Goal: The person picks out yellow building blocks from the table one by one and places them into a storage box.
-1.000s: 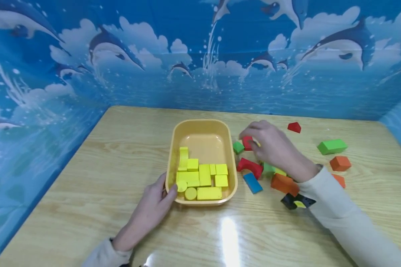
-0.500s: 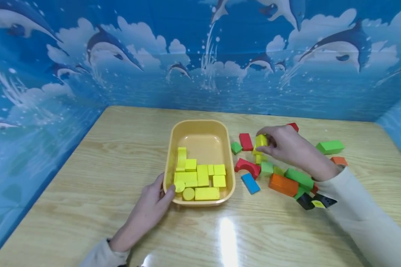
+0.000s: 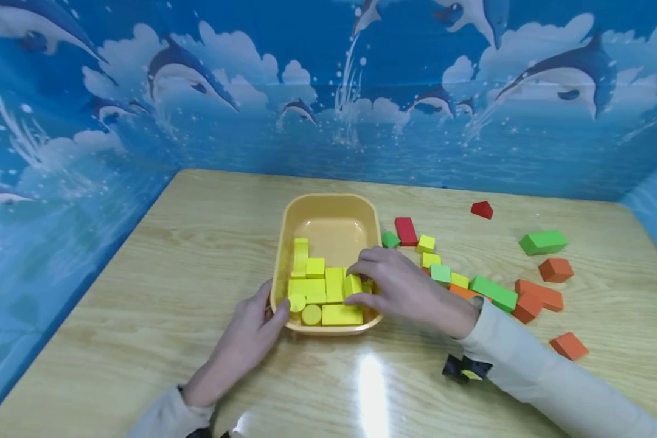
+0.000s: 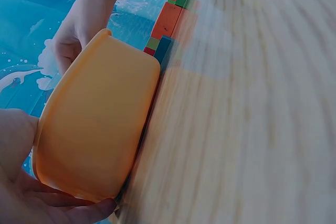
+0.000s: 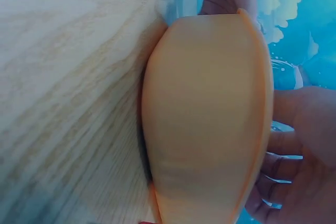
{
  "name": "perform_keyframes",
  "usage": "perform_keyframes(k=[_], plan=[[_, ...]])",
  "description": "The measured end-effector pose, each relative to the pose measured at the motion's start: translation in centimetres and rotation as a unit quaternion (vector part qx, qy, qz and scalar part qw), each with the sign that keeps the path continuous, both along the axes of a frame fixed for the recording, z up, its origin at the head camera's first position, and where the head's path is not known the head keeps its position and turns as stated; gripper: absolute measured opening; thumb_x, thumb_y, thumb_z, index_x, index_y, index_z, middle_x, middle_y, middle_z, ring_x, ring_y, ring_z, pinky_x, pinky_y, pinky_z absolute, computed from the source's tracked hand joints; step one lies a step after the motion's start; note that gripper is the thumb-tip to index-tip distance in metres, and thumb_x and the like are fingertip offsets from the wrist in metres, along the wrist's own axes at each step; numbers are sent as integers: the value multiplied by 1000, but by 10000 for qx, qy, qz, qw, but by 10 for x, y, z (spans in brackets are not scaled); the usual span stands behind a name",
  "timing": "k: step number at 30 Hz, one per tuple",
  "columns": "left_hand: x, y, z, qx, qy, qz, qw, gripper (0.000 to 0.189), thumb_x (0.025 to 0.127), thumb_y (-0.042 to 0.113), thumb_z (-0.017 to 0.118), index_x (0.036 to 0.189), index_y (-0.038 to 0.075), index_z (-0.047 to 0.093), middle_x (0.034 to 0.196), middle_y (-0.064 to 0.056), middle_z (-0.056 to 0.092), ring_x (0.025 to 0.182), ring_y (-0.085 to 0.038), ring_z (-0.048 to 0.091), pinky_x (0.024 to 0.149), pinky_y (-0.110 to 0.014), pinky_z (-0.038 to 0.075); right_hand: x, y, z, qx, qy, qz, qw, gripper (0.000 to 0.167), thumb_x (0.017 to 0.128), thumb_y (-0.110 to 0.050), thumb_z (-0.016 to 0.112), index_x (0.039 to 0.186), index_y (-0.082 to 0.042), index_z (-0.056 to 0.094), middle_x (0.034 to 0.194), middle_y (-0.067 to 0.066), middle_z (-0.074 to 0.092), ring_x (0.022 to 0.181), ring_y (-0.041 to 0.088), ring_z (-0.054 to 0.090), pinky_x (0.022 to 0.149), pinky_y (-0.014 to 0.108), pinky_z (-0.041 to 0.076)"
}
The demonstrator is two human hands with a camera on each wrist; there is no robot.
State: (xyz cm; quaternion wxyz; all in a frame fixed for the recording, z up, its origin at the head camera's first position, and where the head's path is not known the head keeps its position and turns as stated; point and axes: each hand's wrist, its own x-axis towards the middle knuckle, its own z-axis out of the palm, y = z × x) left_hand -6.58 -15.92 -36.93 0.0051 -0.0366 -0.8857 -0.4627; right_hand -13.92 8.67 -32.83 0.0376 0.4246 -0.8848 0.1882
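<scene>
In the head view a yellow-orange plastic bin stands on the table, its near half lined with yellow blocks of several shapes. My left hand grips its near left corner, thumb over the rim; the left wrist view has those fingers under the bin's outer wall. My right hand reaches over the right rim and pinches a yellow block between thumb and fingers, low among the other yellow blocks. Whether that block touches them I cannot tell. The right wrist view shows the bin wall but not the held block.
Right of the bin lie a red block, two small yellow blocks, a long green block and several orange ones. Farther right sit another green block and a red piece. My right forearm covers part of this group.
My right hand took a yellow block from the loose group right of the bin and carried it left and nearer, into the bin. My left hand has kept its grip on the bin.
</scene>
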Motion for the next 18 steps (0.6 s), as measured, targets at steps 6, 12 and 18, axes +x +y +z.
perform_keyframes(k=[6, 12, 18], plan=[[-1, 0, 0, -41, -66, 37, 10000, 45, 96, 12, 54, 138, -1, 47, 88, -12, 67, 60, -12, 55, 47, -27, 47, 1, -6, -2, 468, 72, 39, 9989, 40, 77, -35, 81, 100, -3, 73, 84, 1, 61, 74, 14, 52, 63, 25, 43], [-1, -1, 0, -60, -45, 23, 10000, 46, 96, 12, 54, 140, 0, 46, 89, -12, 67, 61, -12, 55, 49, -25, 47, 3, -14, 3, 1022, 182, -67, 9946, 37, 76, -35, 82, 92, -4, 72, 76, 1, 57, 70, 15, 48, 60, 26, 41], [-1, -1, 1, -84, -70, 4, 9999, 46, 96, 12, 54, 139, 0, 46, 91, -13, 68, 64, -12, 57, 51, -25, 49, 3, -12, 7, 976, 210, -141, 9949, 49, 73, -39, 83, 106, -5, 70, 87, 2, 60, 77, 17, 50, 66, 29, 42]])
